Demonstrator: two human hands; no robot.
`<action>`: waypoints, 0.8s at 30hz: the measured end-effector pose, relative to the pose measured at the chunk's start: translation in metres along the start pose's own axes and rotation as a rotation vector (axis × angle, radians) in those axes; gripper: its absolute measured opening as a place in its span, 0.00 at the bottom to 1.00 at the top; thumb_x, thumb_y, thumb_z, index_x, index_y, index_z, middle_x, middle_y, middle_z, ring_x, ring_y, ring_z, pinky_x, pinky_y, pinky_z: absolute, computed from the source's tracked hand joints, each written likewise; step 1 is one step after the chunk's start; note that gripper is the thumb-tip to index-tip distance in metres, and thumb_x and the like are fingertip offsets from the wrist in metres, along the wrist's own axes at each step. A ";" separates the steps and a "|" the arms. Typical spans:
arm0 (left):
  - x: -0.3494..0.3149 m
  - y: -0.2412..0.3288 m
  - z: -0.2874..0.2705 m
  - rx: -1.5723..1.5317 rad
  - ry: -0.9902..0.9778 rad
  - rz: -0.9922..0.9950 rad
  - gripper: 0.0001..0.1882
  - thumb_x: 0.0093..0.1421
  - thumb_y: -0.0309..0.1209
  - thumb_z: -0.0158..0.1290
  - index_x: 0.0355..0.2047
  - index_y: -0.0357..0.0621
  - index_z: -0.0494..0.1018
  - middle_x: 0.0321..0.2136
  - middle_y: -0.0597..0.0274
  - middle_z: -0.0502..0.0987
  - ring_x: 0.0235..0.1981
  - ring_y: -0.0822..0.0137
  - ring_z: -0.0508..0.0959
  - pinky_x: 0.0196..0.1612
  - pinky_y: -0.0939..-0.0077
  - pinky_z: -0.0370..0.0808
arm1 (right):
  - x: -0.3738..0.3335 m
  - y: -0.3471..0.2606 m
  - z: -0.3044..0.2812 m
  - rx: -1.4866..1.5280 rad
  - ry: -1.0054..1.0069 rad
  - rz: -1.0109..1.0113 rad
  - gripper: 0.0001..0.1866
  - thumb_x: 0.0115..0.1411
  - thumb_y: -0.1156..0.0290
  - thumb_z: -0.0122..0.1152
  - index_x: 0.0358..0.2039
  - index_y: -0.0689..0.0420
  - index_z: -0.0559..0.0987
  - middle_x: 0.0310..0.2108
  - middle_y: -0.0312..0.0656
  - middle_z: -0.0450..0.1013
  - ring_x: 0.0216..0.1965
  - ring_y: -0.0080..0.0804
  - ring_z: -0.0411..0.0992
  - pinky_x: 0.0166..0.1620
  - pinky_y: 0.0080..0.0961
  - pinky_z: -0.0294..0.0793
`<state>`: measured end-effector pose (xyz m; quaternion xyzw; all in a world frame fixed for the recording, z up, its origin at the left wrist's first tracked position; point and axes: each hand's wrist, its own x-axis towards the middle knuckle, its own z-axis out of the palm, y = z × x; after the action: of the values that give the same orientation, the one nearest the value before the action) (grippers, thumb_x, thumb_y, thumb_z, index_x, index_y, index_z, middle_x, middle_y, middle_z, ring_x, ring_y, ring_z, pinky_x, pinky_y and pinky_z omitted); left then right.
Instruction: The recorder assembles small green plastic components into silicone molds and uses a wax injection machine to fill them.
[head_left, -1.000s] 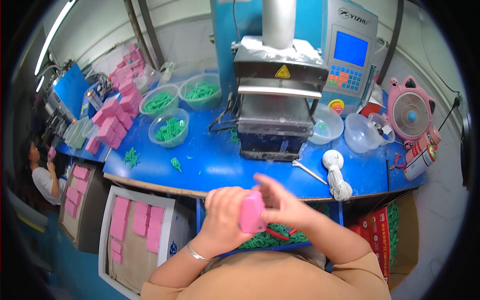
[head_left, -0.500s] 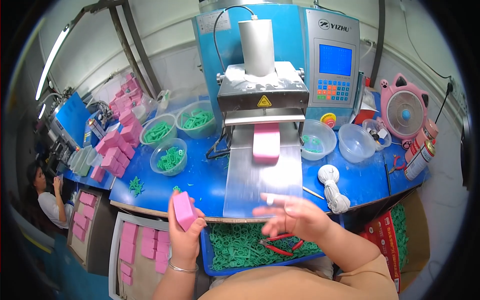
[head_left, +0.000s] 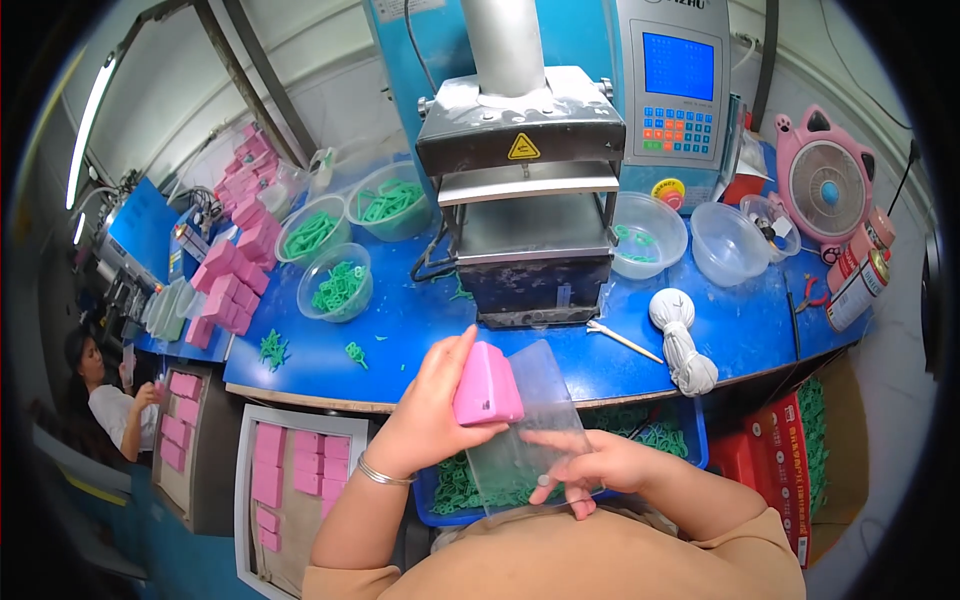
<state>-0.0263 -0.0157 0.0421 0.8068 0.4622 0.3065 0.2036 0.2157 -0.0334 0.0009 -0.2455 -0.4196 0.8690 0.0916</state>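
My left hand is wrapped round a pink block with a small dark mark near its lower corner. A see-through flat plate slants just right of the block, above a blue bin's green pieces. My right hand grips this plate along its lower right side, its index finger stretched across it. The block and the plate's upper left edge overlap in view; whether they touch I cannot tell. Beyond both hands stands a press with a bare lower platen.
A blue bin of green pieces sits below the table edge. Tubs of green pieces stand left of the press, stacked pink blocks further left. White cord and a pink fan are at right. Another person sits far left.
The metal sheet and the pink block lying at the press are gone from there. My left hand with a block moved right and up. My right hand, empty before, now holds the see-through plate.
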 end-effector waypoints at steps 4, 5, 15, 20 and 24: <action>-0.001 -0.034 -0.004 0.126 0.091 -0.062 0.53 0.34 0.31 0.68 0.60 0.37 0.51 0.51 0.47 0.62 0.53 0.51 0.64 0.55 0.66 0.63 | -0.009 0.003 0.000 0.041 0.046 0.014 0.35 0.58 0.73 0.45 0.64 0.56 0.44 0.40 0.57 0.72 0.20 0.30 0.72 0.24 0.20 0.71; -0.001 -0.047 -0.007 0.180 0.147 -0.104 0.53 0.36 0.31 0.68 0.60 0.36 0.49 0.51 0.45 0.61 0.52 0.50 0.65 0.54 0.65 0.64 | -0.011 0.004 -0.001 0.039 0.044 0.014 0.35 0.58 0.73 0.45 0.64 0.56 0.44 0.40 0.57 0.72 0.20 0.30 0.72 0.24 0.20 0.71; -0.006 0.016 0.015 0.152 0.307 0.336 0.37 0.36 0.35 0.68 0.46 0.51 0.61 0.53 0.48 0.60 0.56 0.46 0.62 0.54 0.45 0.59 | -0.003 0.013 -0.001 0.008 -0.023 -0.127 0.34 0.61 0.72 0.46 0.65 0.53 0.44 0.47 0.52 0.69 0.28 0.28 0.73 0.34 0.20 0.71; -0.020 0.019 0.020 0.293 0.367 0.475 0.18 0.45 0.36 0.61 0.37 0.67 0.71 0.51 0.55 0.62 0.55 0.44 0.62 0.54 0.41 0.58 | 0.005 0.025 0.002 -0.207 -0.050 -0.246 0.27 0.62 0.71 0.47 0.61 0.56 0.54 0.51 0.46 0.66 0.39 0.26 0.72 0.40 0.23 0.71; -0.026 0.025 0.018 0.368 0.396 0.598 0.24 0.43 0.33 0.63 0.40 0.65 0.67 0.50 0.54 0.62 0.55 0.38 0.60 0.56 0.44 0.60 | 0.006 0.029 0.000 -0.324 -0.047 -0.370 0.21 0.62 0.72 0.49 0.55 0.59 0.63 0.46 0.43 0.69 0.40 0.29 0.71 0.44 0.28 0.70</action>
<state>-0.0081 -0.0516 0.0364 0.8540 0.2845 0.4139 -0.1356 0.2113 -0.0492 -0.0234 -0.1558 -0.5935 0.7643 0.1986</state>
